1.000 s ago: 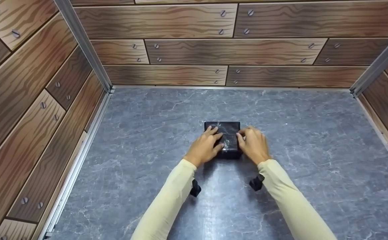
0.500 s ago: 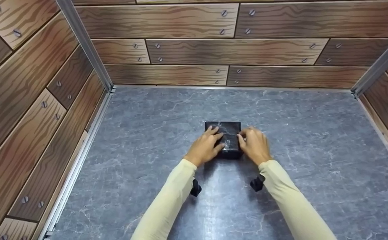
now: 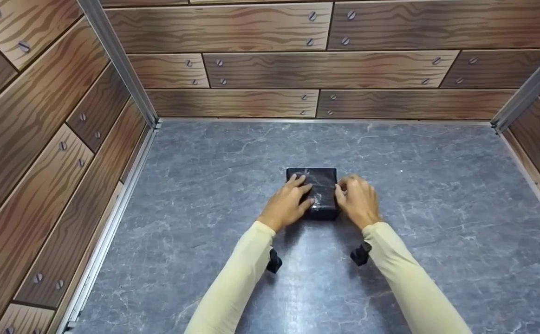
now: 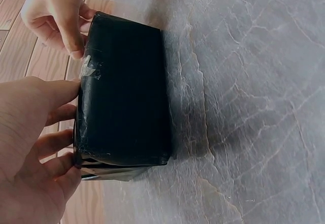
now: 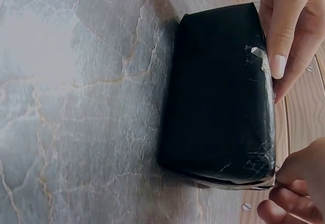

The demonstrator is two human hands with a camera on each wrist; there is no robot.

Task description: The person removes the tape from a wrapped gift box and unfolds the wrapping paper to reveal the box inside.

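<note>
With fingers spread, the left hand (image 3: pixel 284 202) steadies the black-wrapped box (image 3: pixel 324 185) on the gray marbled surface (image 3: pixel 195 208) while the right hand (image 3: pixel 358 197) pinches its right edge, apparently working that side, which next calls for even left-hand pressure.
</note>
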